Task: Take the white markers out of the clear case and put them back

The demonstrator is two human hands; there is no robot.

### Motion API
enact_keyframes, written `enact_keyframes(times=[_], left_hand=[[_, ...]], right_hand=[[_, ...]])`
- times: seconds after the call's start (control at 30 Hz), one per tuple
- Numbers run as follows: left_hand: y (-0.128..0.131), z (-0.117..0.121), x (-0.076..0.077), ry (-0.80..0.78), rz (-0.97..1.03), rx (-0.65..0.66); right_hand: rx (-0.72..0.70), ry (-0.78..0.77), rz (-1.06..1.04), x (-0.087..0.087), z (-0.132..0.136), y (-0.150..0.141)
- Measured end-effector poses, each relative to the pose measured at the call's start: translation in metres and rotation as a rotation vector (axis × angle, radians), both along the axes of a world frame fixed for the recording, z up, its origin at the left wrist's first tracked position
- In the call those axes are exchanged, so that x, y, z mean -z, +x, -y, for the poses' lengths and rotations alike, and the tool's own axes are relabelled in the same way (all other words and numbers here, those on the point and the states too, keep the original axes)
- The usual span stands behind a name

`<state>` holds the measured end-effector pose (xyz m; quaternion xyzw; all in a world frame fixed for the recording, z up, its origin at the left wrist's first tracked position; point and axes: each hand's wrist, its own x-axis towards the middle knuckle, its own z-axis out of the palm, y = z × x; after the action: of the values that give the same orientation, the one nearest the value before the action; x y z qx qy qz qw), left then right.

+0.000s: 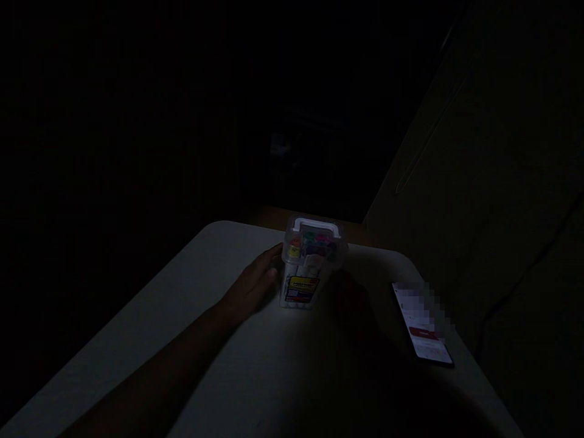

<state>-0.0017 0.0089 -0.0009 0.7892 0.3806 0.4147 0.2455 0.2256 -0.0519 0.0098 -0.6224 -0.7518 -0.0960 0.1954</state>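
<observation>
Clear plastic box [314, 263], squarish and tapering to its base, stood upright at the far middle of a pale, round-cornered table [237, 377]. White handle [317, 225] crossed the lid; coloured caps [294, 244] showed through. Yellow, blue and red label [302, 290]: lettering too dim to read surely. Left hand [253, 283] was open, fingers extended by the box's left side. Right hand [352, 301], right of it, was shadowed; could not tell its grip. Slim lit phone [422, 328] lay at right.

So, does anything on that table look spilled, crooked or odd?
Nothing looks spilled or tipped: the clear box of markers stands upright beside the left hand. The odd part is the darkness: the right hand is nearly lost in shadow, while a phone glows near the table's right edge.
</observation>
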Motion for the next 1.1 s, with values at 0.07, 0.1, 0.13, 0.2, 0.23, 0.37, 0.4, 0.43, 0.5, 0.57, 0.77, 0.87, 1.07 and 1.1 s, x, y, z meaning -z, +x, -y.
enact_keyframes(times=[0.07,0.1,0.13,0.2,0.23,0.37,0.4,0.43,0.5,0.57,0.77,0.87,1.07,1.1], left_hand=[[0.004,0.007,-0.005,-0.067,0.068,0.233],[0.006,0.010,-0.007,-0.095,0.086,0.307],[0.008,0.012,-0.008,-0.127,0.092,0.340],[0.011,0.015,-0.008,-0.190,0.063,0.333],[0.013,0.015,-0.007,-0.205,0.047,0.317],[0.015,0.013,0.002,-0.221,0.050,0.244],[0.015,0.012,0.003,-0.230,0.054,0.247],[0.015,0.011,0.005,-0.236,0.059,0.252],[0.015,0.010,0.006,-0.241,0.060,0.265],[0.015,0.010,0.005,-0.240,0.055,0.269],[0.015,0.010,0.001,-0.244,0.026,0.241],[0.015,0.011,0.000,-0.245,0.036,0.272],[0.016,0.014,-0.007,-0.291,0.052,0.273],[0.016,0.015,-0.008,-0.294,0.039,0.275]], right_hand=[[-0.009,0.028,-0.016,0.000,0.000,0.000],[-0.015,0.043,-0.024,-0.001,0.001,0.000],[-0.021,0.060,-0.032,-0.001,0.001,0.000],[-0.038,0.099,-0.048,-0.005,0.002,0.000],[-0.047,0.121,-0.056,-0.008,0.003,0.000],[-0.085,0.227,-0.091,-0.031,0.002,0.000],[-0.098,0.256,-0.098,-0.039,0.002,-0.001],[-0.110,0.287,-0.105,-0.048,0.002,-0.002],[-0.140,0.349,-0.114,-0.066,0.004,-0.007],[-0.190,0.393,-0.107,-0.079,0.007,-0.015],[-0.512,0.449,0.027,-0.082,0.011,-0.029],[-0.538,0.453,-0.012,-0.076,0.008,-0.023],[-0.554,0.509,-0.085,-0.073,0.007,-0.021],[-0.531,0.507,-0.106,-0.074,0.008,-0.023]])
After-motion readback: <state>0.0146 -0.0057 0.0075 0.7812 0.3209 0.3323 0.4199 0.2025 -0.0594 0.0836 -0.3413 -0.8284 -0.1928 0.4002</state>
